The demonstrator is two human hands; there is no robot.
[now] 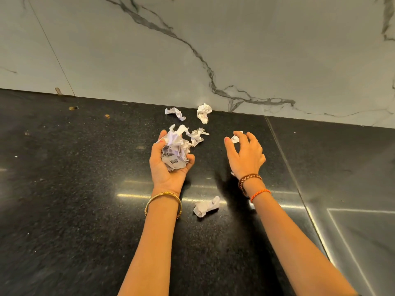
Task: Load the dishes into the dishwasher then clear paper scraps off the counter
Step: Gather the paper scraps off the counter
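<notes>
My left hand (165, 169) is palm up over the black counter (74, 189) and holds a bundle of crumpled paper scraps (176, 151). My right hand (245, 155) pinches a small white scrap (235, 138) between thumb and fingers. Two crumpled scraps lie near the wall: one to the left (175, 113) and one to the right (204, 113). Another torn scrap (198, 135) lies just beyond the bundle. A larger crumpled piece (206, 206) lies on the counter between my forearms.
A white marble wall (192, 50) rises behind the counter. A steel surface (352, 189) adjoins the counter on the right. Small crumbs (73, 108) sit at the far left of the counter.
</notes>
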